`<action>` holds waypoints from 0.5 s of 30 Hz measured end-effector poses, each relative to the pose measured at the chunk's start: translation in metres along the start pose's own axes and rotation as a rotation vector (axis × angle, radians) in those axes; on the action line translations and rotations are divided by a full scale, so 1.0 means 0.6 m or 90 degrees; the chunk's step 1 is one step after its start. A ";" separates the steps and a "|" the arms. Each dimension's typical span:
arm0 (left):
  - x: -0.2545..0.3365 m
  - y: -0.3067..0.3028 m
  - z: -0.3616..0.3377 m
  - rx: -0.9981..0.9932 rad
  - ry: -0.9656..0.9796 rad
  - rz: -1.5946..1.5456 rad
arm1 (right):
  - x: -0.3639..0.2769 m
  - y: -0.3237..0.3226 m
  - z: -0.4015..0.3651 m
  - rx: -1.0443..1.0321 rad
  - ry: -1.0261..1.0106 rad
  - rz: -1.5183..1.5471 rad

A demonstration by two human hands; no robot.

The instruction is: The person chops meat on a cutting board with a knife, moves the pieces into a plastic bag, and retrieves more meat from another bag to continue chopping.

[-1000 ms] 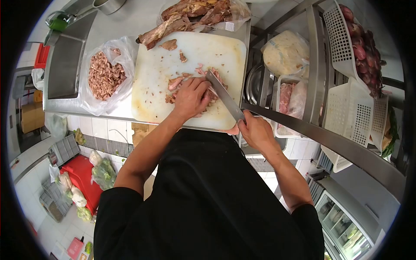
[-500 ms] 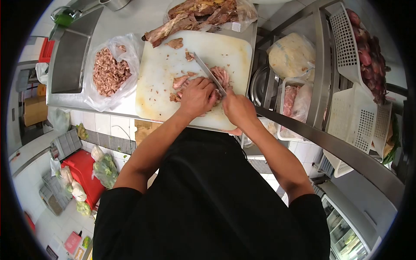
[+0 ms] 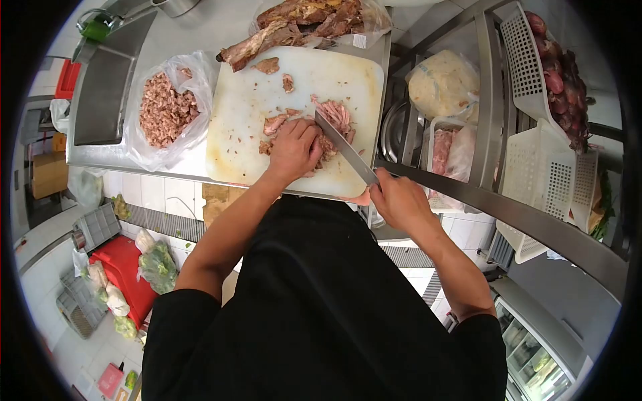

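Observation:
My right hand (image 3: pixel 399 200) grips the handle of a long kitchen knife (image 3: pixel 346 148), its blade slanting up and left across the meat. My left hand (image 3: pixel 295 148) presses with curled fingers on a piece of cooked meat (image 3: pixel 276 123) at the lower middle of the white cutting board (image 3: pixel 234 134); the palm hides part of the piece. Right of the blade lies a heap of sliced meat (image 3: pixel 334 115). Two small scraps sit higher on the board, one being a brown piece (image 3: pixel 267 65). Large chunks of cooked meat (image 3: pixel 314 23) rest in plastic at the board's far edge.
Left of the board is a plastic bag of diced meat (image 3: pixel 167 110), beside a metal sink (image 3: pixel 107 87). To the right, a metal rack (image 3: pixel 491 100) holds a bagged pale item (image 3: pixel 443 87), a tub of meat (image 3: pixel 444 152) and a white basket of red onions (image 3: pixel 560 77).
My right hand has drawn back down and to the right with the knife. The blade tip is now lower, near my left fingers. My left hand stays on the meat.

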State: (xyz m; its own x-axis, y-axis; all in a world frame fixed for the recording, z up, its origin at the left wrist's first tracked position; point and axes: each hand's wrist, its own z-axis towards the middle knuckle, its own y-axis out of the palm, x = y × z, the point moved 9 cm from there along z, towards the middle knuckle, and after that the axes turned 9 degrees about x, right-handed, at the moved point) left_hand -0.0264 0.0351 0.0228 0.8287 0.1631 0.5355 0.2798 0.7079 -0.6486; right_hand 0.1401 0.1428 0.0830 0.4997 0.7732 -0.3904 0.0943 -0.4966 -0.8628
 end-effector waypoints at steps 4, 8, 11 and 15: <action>-0.001 0.006 -0.002 0.041 0.004 0.021 | -0.005 0.018 0.013 -0.014 -0.006 0.003; -0.011 0.015 -0.005 0.023 -0.016 0.025 | -0.003 0.094 0.095 0.021 -0.009 0.016; -0.010 0.012 -0.003 0.027 -0.021 0.035 | -0.031 0.094 0.149 0.081 -0.030 0.019; -0.008 0.012 -0.003 0.038 -0.014 0.035 | -0.040 0.071 0.165 0.104 -0.043 0.008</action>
State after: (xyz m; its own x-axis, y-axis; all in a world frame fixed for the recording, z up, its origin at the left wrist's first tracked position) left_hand -0.0277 0.0379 0.0146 0.8306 0.2180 0.5125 0.2040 0.7372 -0.6442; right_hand 0.0471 0.1419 0.0240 0.4400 0.7948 -0.4180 -0.0553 -0.4406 -0.8960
